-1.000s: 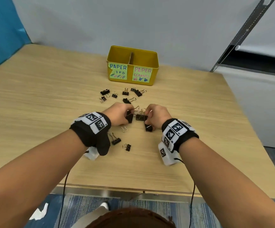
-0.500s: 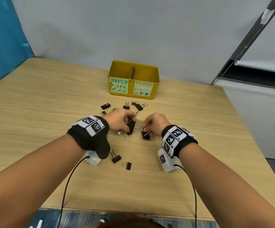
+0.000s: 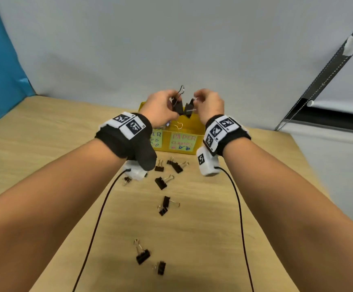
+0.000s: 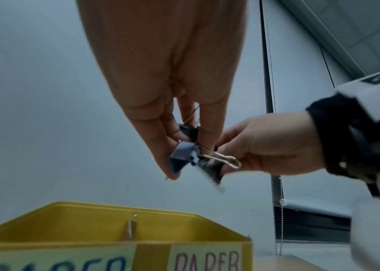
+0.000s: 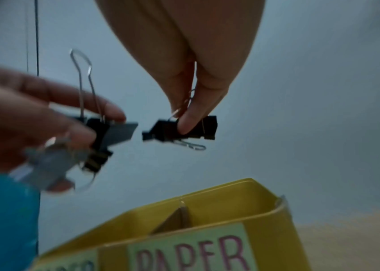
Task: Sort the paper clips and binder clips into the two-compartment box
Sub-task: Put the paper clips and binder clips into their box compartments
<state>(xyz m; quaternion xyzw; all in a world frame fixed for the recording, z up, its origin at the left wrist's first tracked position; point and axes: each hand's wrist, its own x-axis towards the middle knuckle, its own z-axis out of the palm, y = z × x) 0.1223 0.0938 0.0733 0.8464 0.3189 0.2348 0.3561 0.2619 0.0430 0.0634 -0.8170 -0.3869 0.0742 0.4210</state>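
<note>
Both hands are raised over the yellow two-compartment box [image 3: 165, 142], close together. My left hand [image 3: 172, 106] grips a few black binder clips [image 3: 178, 107]; one wire handle sticks up. In the left wrist view its fingers [image 4: 168, 139] curl round the binder clips [image 4: 180, 159] above the box [image 4: 91, 218]. My right hand [image 3: 196, 102] pinches one black binder clip [image 3: 190, 106]. The right wrist view shows that binder clip [image 5: 208, 128] held between thumb and fingertips [image 5: 187, 122], a small gap from the left hand's binder clips [image 5: 100, 132], above the box [image 5: 235, 199].
Several loose black binder clips lie on the wooden table [image 3: 44, 165] in front of the box, one [image 3: 160, 183] near it and another [image 3: 142, 256] close to me. Two wrist cables trail across the table. A grey wall stands behind the box.
Both hands have lifted off the table with their binder clips and moved forward to above the box. The loose clips on the table stay where they were.
</note>
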